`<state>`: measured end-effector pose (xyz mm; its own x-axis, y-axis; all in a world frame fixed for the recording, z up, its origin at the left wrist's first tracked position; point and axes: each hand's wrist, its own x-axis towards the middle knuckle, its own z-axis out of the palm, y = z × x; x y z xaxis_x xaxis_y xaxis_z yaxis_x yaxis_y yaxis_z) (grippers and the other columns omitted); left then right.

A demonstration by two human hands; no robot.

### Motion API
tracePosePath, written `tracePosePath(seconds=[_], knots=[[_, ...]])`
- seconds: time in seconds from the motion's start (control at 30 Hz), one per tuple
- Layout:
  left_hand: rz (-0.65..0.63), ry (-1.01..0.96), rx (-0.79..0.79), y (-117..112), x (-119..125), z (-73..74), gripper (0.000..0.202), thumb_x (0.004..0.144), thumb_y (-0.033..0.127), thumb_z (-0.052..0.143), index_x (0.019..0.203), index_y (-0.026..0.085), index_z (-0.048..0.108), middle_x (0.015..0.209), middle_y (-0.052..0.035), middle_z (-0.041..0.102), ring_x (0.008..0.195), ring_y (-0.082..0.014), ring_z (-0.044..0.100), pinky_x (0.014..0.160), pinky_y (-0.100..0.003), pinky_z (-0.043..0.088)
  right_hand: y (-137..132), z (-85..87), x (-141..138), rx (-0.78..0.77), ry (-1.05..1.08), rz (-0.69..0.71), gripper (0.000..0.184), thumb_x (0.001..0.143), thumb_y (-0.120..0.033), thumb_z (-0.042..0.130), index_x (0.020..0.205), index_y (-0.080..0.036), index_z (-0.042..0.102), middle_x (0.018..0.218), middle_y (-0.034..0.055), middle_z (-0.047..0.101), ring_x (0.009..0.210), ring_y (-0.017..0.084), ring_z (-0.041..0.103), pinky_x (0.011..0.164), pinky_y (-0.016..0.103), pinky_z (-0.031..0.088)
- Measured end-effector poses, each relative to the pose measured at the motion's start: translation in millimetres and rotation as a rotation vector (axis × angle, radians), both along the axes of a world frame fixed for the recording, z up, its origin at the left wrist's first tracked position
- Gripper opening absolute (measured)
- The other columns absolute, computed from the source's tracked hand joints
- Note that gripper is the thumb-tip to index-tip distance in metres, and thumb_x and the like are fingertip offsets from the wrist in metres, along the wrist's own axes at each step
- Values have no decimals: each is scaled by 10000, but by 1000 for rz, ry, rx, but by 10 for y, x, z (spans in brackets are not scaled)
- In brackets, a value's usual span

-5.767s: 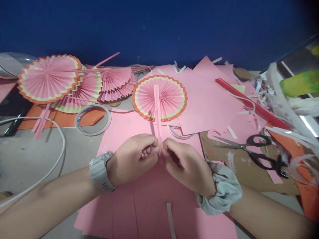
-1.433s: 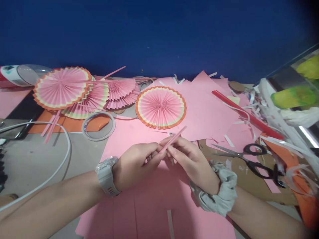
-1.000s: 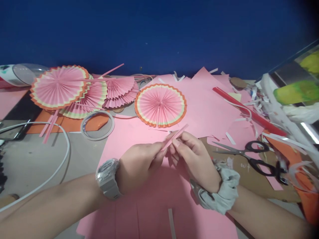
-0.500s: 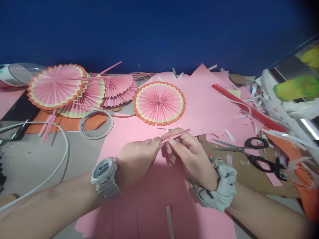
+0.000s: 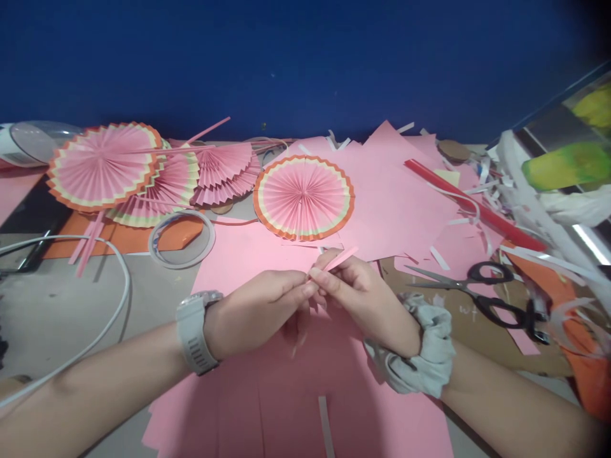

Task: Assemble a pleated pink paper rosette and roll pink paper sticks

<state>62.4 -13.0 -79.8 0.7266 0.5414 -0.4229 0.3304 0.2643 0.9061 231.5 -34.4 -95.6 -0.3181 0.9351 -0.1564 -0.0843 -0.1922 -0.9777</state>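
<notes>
Between my two hands is a narrow pink paper strip [image 5: 344, 256], its free end pointing up and to the right. My right hand [image 5: 356, 286] pinches it between thumb and fingers. My left hand [image 5: 267, 302] meets it at the near end, thumb and fingers closed there; the strip's lower end is hidden by the fingers. Both hands are above the pink paper sheets [image 5: 286, 407]. Just beyond them lies a round pleated paper fan [image 5: 304, 197], pink with a pale yellow ring and orange rim. A short white strip [image 5: 325, 425] rests on the near sheets.
More pleated fans [image 5: 107, 165] pile up at the back left, beside a tape roll [image 5: 155, 254]. A white cable [image 5: 126, 280] loops at the left. Black-handled scissors [image 5: 496, 312] lie open on cardboard at the right, near a red stick [image 5: 477, 207] and paper scraps.
My left hand has rolled over, turning the watch face away and bringing its thumb onto the strip. The strip now tilts more steeply, with less of it showing.
</notes>
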Motion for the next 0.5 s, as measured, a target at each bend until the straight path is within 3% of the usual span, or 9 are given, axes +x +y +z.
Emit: tracePosePath(seconds=[0.1, 0.23, 0.4, 0.5], knots=[[40, -17, 75, -15, -2, -26, 357, 959, 365, 297, 792, 168, 542, 532, 42, 543, 454, -70, 535, 513, -168, 453, -5, -11, -8, -66, 81, -43, 178, 888, -292, 534, 756, -172, 528, 556, -50, 521, 485, 60, 457, 467, 208, 329], [43, 11, 39, -16, -1, -29, 373, 953, 411, 299, 793, 169, 535, 533, 42, 544, 432, -69, 530, 467, -160, 442, -15, -49, -23, -181, 177, -179, 204, 875, -344, 549, 757, -183, 506, 527, -84, 440, 416, 36, 343, 420, 200, 255], [71, 46, 128, -21, 10, -32, 338, 954, 349, 329, 771, 174, 554, 535, 43, 553, 479, -70, 532, 532, -167, 450, -13, -41, -10, -57, 32, -72, 174, 845, -295, 604, 740, -168, 547, 633, -32, 541, 586, 71, 508, 519, 209, 375], [70, 72, 198, -32, 6, -27, 354, 960, 355, 311, 778, 173, 555, 533, 43, 561, 477, -69, 530, 550, -174, 447, -16, -26, -7, -50, 77, -90, 168, 879, -284, 558, 754, -174, 534, 594, -51, 532, 509, 43, 452, 475, 187, 341]])
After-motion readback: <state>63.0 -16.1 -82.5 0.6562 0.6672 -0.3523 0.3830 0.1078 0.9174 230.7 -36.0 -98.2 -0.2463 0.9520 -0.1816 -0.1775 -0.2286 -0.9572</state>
